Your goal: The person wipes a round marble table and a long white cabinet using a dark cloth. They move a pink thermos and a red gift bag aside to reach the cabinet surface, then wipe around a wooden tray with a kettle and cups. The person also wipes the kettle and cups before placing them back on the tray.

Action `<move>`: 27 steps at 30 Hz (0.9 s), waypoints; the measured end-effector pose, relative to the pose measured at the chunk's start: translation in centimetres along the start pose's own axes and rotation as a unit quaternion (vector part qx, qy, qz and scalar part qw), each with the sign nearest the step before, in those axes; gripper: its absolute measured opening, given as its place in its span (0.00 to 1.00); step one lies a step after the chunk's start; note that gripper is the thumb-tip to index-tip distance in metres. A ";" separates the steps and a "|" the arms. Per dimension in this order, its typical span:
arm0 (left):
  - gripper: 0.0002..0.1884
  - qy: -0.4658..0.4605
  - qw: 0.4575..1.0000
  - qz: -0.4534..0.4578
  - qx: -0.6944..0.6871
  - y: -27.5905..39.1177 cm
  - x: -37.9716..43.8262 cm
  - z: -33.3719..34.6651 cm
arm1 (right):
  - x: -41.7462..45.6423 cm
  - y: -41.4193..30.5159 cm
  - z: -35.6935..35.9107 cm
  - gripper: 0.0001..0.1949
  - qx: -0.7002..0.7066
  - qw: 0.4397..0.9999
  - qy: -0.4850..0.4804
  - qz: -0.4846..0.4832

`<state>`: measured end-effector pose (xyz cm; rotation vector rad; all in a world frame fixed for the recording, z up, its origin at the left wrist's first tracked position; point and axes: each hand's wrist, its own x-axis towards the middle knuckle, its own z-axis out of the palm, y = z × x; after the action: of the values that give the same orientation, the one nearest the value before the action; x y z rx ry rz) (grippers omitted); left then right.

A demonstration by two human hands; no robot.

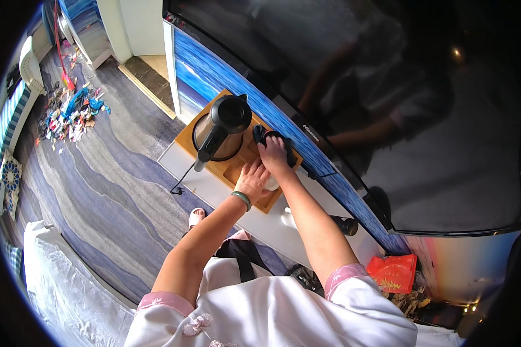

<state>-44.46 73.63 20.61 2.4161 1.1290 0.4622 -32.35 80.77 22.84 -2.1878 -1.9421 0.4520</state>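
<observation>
A wooden tray (186,138) stands on a white cabinet top. On its far left part is an electric kettle (219,130) with a black lid and handle. My left hand (252,181), wearing a green bangle, reaches down into the tray with its fingers spread. Beside its thumb is a round white object (271,184), perhaps a cup, partly hidden by my hands. The fingers of my right hand (274,152) curl over a dark object (259,133) at the tray's wall side; its kind is unclear.
A black-and-white bottle (344,224) lies on the white cabinet (260,230), under my right forearm. A large Hisense television (451,173) overhangs the wall side. Scattered litter (69,119) and a red-handled broom (63,65) are on the carpet. A red bag (393,273) stands at right.
</observation>
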 end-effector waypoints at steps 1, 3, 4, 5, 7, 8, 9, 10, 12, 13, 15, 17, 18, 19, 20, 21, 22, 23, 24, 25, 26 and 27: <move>0.47 -0.002 1.000 0.006 0.012 0.2 -0.1 -0.2 | 0.0 0.1 0.1 0.21 0.009 1.000 0.000 -0.023; 0.47 -0.019 0.999 0.007 0.029 0.7 0.1 -0.1 | 0.4 0.2 0.2 0.20 0.035 0.998 -0.013 -0.041; 0.47 -0.028 0.999 0.008 0.038 0.8 0.0 0.0 | 0.7 0.4 0.1 0.20 0.052 0.998 -0.026 -0.036; 0.47 -0.013 0.999 0.001 0.036 0.9 -0.1 0.0 | 0.9 0.7 0.0 0.19 0.070 0.996 -0.040 -0.031; 0.47 0.019 0.999 -0.008 0.029 1.4 -0.3 0.2 | 0.7 1.9 -0.2 0.16 0.073 0.991 -0.041 -0.104; 0.46 0.044 0.999 -0.017 0.020 1.4 -0.5 0.3 | 0.4 2.4 0.2 0.16 0.087 0.987 -0.034 -0.130; 0.46 0.048 0.998 -0.023 0.032 1.4 -0.6 0.2 | 0.0 2.7 0.2 0.15 0.101 0.982 -0.027 -0.158; 0.45 0.051 0.997 -0.029 0.043 1.4 -0.7 0.2 | -0.3 3.4 -0.2 0.13 0.042 0.966 -0.004 -0.254; 0.43 0.049 0.996 -0.036 0.065 1.2 -1.1 0.0 | -1.3 3.7 -0.8 0.13 0.015 0.974 0.049 -0.219; 0.43 0.054 0.994 -0.062 0.066 0.9 -1.4 -0.2 | -1.9 3.5 -1.0 0.13 0.003 0.977 0.075 -0.201; 0.43 0.063 0.990 -0.109 0.065 0.2 -1.9 -0.6 | -2.9 2.9 -1.1 0.08 -0.079 0.970 0.125 -0.194; 0.43 0.067 0.987 -0.128 0.075 -0.6 -2.8 -1.3 | -3.6 2.1 -0.6 0.07 -0.131 0.961 0.160 -0.182; 0.43 0.075 0.986 -0.127 0.079 -0.8 -3.4 -1.4 | -3.5 1.5 -0.5 0.07 -0.140 0.975 0.077 -0.152; 0.43 0.083 0.985 -0.126 0.082 -0.9 -3.8 -1.3 | -3.1 1.3 -0.2 0.07 -0.129 0.975 0.080 -0.163; 0.43 0.088 0.985 -0.127 0.078 -0.9 -4.0 -1.2 | -2.7 0.9 -0.1 0.07 -0.119 0.974 0.083 -0.174; 0.43 0.092 0.986 -0.125 0.067 -1.0 -4.2 -1.1 | -2.2 0.8 0.2 0.07 -0.108 0.973 0.088 -0.185; 0.43 0.095 0.987 -0.118 0.053 -1.0 -4.1 -0.8 | -1.3 1.2 0.7 0.08 -0.098 0.964 0.123 -0.214; 0.43 0.098 0.988 -0.110 0.039 -1.0 -4.0 -0.6 | -0.4 1.9 0.9 0.08 -0.103 0.967 0.120 -0.199; 0.43 0.105 0.988 -0.106 0.033 -1.2 -4.2 -0.6 | 0.7 2.0 1.1 0.08 -0.102 0.970 0.114 -0.189; 0.43 0.109 0.989 -0.101 0.025 -1.3 -4.4 -0.7 | 1.3 1.7 1.0 0.08 -0.103 0.973 0.107 -0.176; 0.43 0.113 0.989 -0.095 0.017 -1.3 -4.6 -0.8 | 1.6 2.0 0.6 0.10 -0.113 0.976 0.079 -0.167; 0.43 0.109 0.989 -0.097 0.017 -1.2 -4.7 -1.1 | 1.4 1.7 0.3 0.10 -0.128 0.976 0.082 -0.157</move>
<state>-48.63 70.95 20.38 2.2955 1.4602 0.6593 -30.72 81.89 21.85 -1.9242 -2.2992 -0.0305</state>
